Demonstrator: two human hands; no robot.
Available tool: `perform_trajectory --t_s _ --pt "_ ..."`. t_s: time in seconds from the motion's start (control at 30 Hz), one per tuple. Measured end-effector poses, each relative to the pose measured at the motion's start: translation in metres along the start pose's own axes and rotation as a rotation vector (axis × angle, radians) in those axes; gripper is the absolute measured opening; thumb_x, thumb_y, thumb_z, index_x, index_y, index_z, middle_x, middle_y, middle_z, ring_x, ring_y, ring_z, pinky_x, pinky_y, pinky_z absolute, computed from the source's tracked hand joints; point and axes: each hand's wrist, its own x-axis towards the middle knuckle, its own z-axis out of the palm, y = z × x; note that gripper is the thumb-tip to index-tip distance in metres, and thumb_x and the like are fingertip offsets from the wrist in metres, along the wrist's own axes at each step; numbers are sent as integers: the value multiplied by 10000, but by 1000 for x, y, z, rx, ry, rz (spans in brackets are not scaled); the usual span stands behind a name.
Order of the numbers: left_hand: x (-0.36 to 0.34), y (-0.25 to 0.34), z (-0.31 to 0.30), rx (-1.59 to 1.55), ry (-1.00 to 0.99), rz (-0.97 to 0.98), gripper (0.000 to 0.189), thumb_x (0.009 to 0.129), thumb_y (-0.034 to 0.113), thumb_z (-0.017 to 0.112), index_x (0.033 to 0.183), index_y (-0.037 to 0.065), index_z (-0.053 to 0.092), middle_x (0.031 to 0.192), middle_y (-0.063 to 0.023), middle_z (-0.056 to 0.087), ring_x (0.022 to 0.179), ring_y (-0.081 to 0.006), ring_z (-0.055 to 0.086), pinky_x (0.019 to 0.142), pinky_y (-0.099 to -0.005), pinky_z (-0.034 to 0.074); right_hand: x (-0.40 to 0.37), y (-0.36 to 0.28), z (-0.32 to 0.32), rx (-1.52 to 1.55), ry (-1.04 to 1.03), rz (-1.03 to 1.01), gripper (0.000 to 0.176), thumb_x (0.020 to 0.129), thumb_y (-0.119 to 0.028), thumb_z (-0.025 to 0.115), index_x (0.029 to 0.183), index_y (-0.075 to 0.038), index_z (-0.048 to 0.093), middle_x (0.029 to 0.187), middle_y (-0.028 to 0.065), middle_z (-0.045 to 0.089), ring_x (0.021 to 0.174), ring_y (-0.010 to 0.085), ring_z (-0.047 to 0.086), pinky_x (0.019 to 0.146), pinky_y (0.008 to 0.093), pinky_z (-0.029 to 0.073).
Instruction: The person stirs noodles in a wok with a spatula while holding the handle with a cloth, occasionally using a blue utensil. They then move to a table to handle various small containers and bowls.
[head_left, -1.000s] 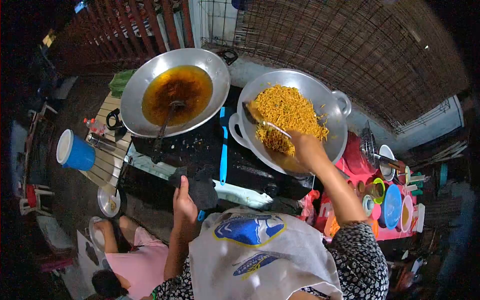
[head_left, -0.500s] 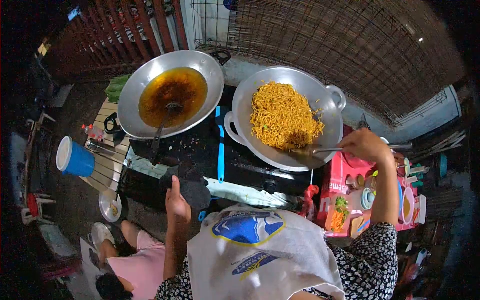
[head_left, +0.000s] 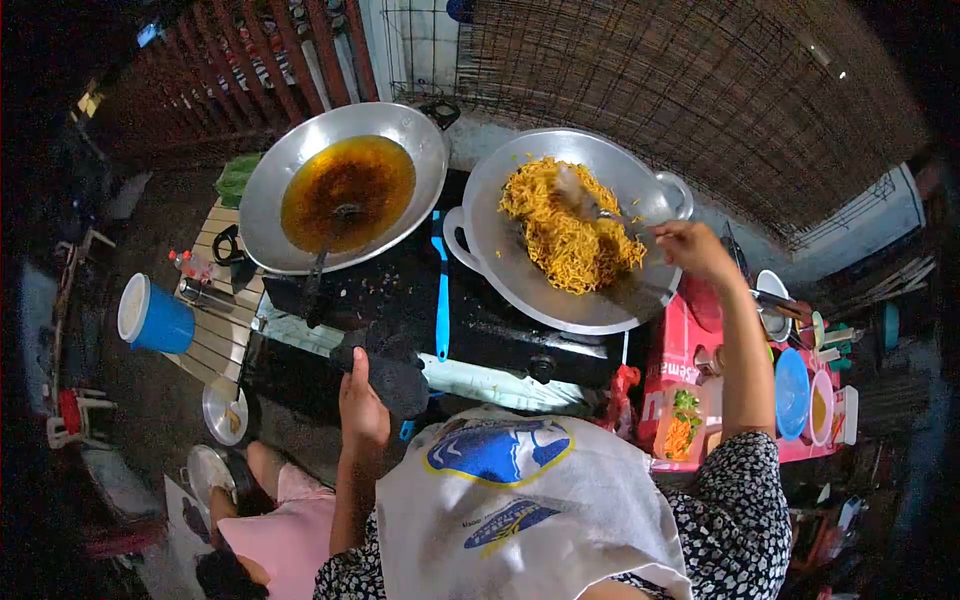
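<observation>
My right hand [head_left: 692, 248] is closed on the handle of a metal spatula [head_left: 612, 216], whose blurred head is among the fried noodles [head_left: 580, 250]. The noodles sit in a two-handled metal wok [head_left: 500, 282] on the black stove [head_left: 490, 335]. My left hand [head_left: 364, 410] grips a dark cloth [head_left: 398, 382] in front of the stove, thumb pointing up. Left of the noodles, a second metal wok [head_left: 262, 215] holds brownish oil, with a dark-handled utensil [head_left: 318, 275] resting in it.
A blue brush-like utensil [head_left: 443, 300] lies between the woks. At right, a pink-covered table [head_left: 655, 400] bears chopped vegetables [head_left: 683, 425] and a blue bowl [head_left: 791, 393]. A blue bucket [head_left: 165, 325] stands left. Another person in pink [head_left: 280, 530] is low at bottom left.
My right hand has moved up and left, and the spatula head has gone from the wok's lower side to the upper noodles. The noodle heap is now parted. My left hand stays nearly still.
</observation>
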Motion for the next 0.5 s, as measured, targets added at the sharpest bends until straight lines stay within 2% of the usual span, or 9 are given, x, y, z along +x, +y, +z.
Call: perform_trajectory --t_s 0.07,0.1,0.13,0.17,0.23,0.3,0.37,0.43,0.5 --pt "7 14 3 -398 75 -666 357 844 380 492 816 25 527 718 17 430 655 -83 393 624 -217 354 -2 11 -15 10 21 -32 183 813 -131 546 943 -13 598 618 19 539 541 103 469 511 262 399" --pt "3 3 3 -399 76 -665 357 844 380 492 816 25 527 718 17 430 655 -83 393 624 -217 354 -4 9 -21 8 27 -30 186 819 -140 539 945 -15 595 600 17 530 536 104 468 498 264 394" --pt "-1 -15 5 -543 30 -688 304 864 255 442 1002 -15 455 909 -78 457 822 -166 430 752 -268 351 -3 11 -21 7 28 -31 186 819 -140 539 945 -15 595 600 17 530 536 104 468 498 264 394" --pt "-6 -29 7 -687 -19 -711 357 884 130 391 1188 -56 384 1099 -172 484 989 -250 468 880 -319 347 -2 16 -18 22 62 -20 187 823 -144 533 949 -19 593 590 16 520 533 106 469 496 264 391" --pt "8 4 1 -632 -39 -792 366 882 180 413 1159 -59 412 1090 -158 491 991 -228 463 882 -310 347 -1 26 -7 40 100 -6 188 827 -147 527 954 -23 591 580 16 511 529 108 471 494 263 388" --pt "14 18 3 -574 -57 -868 384 881 231 434 1130 -61 440 1081 -144 498 993 -206 458 883 -302 347 -8 24 15 13 -24 43 194 836 -150 513 962 -25 590 576 16 506 525 109 474 489 263 385" --pt "13 20 8 -745 102 -874 413 875 320 442 1058 -46 502 1057 -110 513 953 -165 467 868 -279 354 -22 7 21 70 -63 41 190 845 -157 504 968 -34 580 579 11 495 519 102 470 481 260 380" --pt "12 18 8 -775 96 -879 393 878 309 439 1049 -38 509 1048 -98 517 945 -158 473 861 -276 359 -31 -4 20 209 -14 35 202 859 -153 473 1001 -29 547 570 -14 471 495 67 409 451 220 328" --pt "10 10 7 -808 80 -878 373 880 298 436 1039 -30 515 1040 -87 520 937 -151 480 854 -272 365 -34 -8 19 252 18 69 219 873 -166 446 1029 -40 535 581 -11 478 493 64 407 447 215 324"
